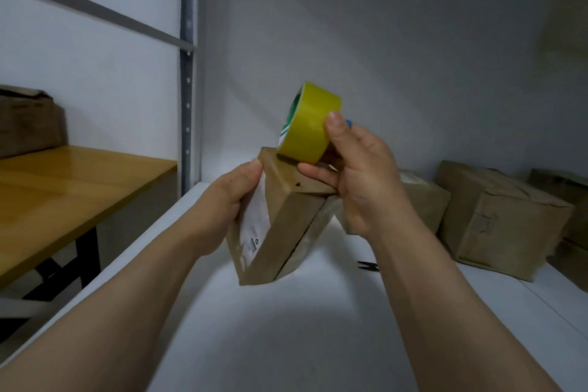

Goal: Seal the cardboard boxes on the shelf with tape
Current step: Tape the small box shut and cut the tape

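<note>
A small brown cardboard box (283, 226) with a white label stands tilted on one corner on the white shelf (286, 328). My left hand (229, 200) grips its left side over the label. My right hand (359, 169) holds a roll of yellow tape (310, 122) just above the box's top end, thumb on the roll, one finger stretched along the box's upper face. Whether a strip of tape runs from roll to box cannot be seen.
Several more cardboard boxes (496, 219) sit at the back right of the shelf. Black scissors (367, 265) lie on the shelf behind my right forearm. A wooden table (63, 194) with another box (28, 121) stands to the left, beyond the shelf upright (187, 73).
</note>
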{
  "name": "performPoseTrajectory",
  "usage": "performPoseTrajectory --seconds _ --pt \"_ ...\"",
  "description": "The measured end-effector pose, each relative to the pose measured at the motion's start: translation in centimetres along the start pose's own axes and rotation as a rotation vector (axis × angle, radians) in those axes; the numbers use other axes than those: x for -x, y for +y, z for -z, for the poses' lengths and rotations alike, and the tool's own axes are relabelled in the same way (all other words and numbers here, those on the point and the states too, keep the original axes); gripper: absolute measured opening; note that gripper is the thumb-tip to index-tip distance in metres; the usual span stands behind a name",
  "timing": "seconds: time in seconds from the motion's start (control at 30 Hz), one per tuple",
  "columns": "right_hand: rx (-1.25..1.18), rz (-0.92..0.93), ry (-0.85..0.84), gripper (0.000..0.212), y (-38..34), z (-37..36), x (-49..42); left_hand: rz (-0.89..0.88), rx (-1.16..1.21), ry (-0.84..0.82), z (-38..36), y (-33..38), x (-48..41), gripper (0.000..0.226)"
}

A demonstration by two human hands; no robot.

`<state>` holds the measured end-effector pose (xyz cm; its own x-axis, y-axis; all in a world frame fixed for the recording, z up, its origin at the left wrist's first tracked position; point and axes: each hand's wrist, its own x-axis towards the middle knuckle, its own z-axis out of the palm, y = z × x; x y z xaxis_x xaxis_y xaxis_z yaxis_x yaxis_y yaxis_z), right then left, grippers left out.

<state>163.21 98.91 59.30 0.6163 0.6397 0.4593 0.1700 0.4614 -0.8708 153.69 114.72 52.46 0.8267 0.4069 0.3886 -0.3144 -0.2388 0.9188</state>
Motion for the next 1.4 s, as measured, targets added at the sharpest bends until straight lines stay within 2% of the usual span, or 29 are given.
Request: performPoseTrajectory --seconds 0.1,0.17,0.2,0.27,0.37,0.47,0.53,0.6,0.7,0.83,1.07,1.2,1.27,1.4 --pt "0.107 -0.023 -0.011 0.027 0.8 -1.7 -2.0 -0.071 -0.080 0.067 0.1 -0.5 0.0 0.096" --pt "0.180 -0.048 -0.039 0.027 1.1 -2.6 -3.1 -0.178 -0.284 0.169 -1.3 -0.2 0.5 0.131" --pt "0.214 -0.053 -0.049 0.027 1.3 -3.1 -3.7 -0.211 -0.394 0.228 -2.1 0.1 0.8 0.140" --pt "0.277 -0.062 -0.058 0.030 1.7 -4.2 -4.4 -0.194 -0.461 0.369 -2.7 0.0 0.8 0.145" --pt "0.330 -0.088 -0.037 0.032 1.9 -5.1 -5.0 -0.165 -0.469 0.506 -2.5 -0.5 0.3 0.134" --pt "0.280 -0.100 0.078 0.026 0.6 -4.7 -4.8 -0.165 -0.457 0.505 -1.7 -0.8 0.2 0.129" --pt "0.368 -0.054 0.136 0.031 0.0 -4.2 -4.4 -0.157 -0.480 0.508 -1.3 -1.0 0.1 0.128" --pt "0.476 0.015 0.124 0.044 -0.2 -4.0 -3.8 -0.160 -0.511 0.507 -1.4 -0.9 0.1 0.125" --pt "0.507 0.045 0.133 0.052 -0.5 -3.9 -3.1 -0.164 -0.505 0.501 -1.5 -0.7 0.2 0.119" --pt "0.481 0.041 0.151 0.037 -1.9 -3.2 -2.2 -0.162 -0.494 0.466 -1.4 -0.5 0.3 0.104" --pt "0.433 0.018 0.156 0.035 -2.8 -2.1 -0.7 -0.171 -0.479 0.452 -1.1 -0.6 0.2 0.081" --pt "0.390 0.044 0.157 0.026 -2.7 -0.6 0.6 -0.162 -0.480 0.452 -1.0 -0.6 0.0 0.075" --pt "0.401 0.034 0.120 0.031 -2.0 -0.2 1.3 -0.164 -0.466 0.450 -1.1 -0.7 -0.1 0.072" --pt "0.401 0.002 0.095 0.055 -0.6 0.5 2.5 -0.176 -0.445 0.450 -1.2 -0.6 0.0 0.066"
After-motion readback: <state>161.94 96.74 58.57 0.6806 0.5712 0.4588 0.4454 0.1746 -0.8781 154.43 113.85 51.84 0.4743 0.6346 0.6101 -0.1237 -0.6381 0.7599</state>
